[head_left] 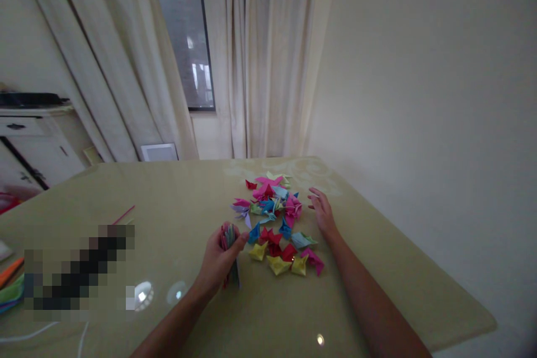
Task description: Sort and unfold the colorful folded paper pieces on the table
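Observation:
My left hand (218, 264) is closed around a thin stack of coloured paper (229, 236), held on edge above the table; much of the stack is hidden by the fingers. To its right lies a loose pile of small folded-paper figures (268, 205) in pink, blue, red, lilac and pale green. In front of that pile are yellow paper figures (278, 264), red paper figures (272, 236) and a magenta paper figure (314, 260). My right hand (322, 212) is just right of the pile, fingers apart, with nothing visible in it.
The pale table (176, 201) has its right edge along a bare wall. Toward the left are a thin pink stick (125, 214), a blurred-out dark patch, colourful items (12, 288) and a white cable (31, 337). Curtains (277, 67) and a cabinet (37, 145) stand behind.

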`<action>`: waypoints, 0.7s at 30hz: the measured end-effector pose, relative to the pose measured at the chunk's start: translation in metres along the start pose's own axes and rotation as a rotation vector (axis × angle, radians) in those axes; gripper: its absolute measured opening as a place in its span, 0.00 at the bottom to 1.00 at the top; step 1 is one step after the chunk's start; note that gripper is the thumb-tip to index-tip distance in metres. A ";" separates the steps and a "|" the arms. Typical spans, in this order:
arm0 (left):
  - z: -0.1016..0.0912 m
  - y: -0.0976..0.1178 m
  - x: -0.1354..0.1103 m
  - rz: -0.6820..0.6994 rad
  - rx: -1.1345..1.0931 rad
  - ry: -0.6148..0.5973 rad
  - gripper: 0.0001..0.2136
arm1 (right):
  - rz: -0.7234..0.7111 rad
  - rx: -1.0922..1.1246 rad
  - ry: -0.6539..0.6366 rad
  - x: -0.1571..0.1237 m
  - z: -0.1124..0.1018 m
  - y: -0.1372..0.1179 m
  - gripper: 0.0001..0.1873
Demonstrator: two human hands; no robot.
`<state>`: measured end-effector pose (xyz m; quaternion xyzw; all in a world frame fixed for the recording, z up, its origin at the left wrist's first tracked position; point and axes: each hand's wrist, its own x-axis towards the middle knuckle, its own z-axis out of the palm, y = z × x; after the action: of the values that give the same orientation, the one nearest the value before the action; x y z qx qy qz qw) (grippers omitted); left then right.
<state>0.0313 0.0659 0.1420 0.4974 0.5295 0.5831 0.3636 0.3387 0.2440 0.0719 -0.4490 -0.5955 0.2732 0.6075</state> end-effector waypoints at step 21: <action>-0.021 -0.008 0.012 0.000 -0.048 -0.178 0.28 | -0.002 0.020 -0.001 0.002 0.000 0.004 0.30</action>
<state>0.0069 0.0734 0.1374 0.5386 0.4809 0.5490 0.4210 0.3397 0.2473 0.0698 -0.4421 -0.5936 0.2789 0.6119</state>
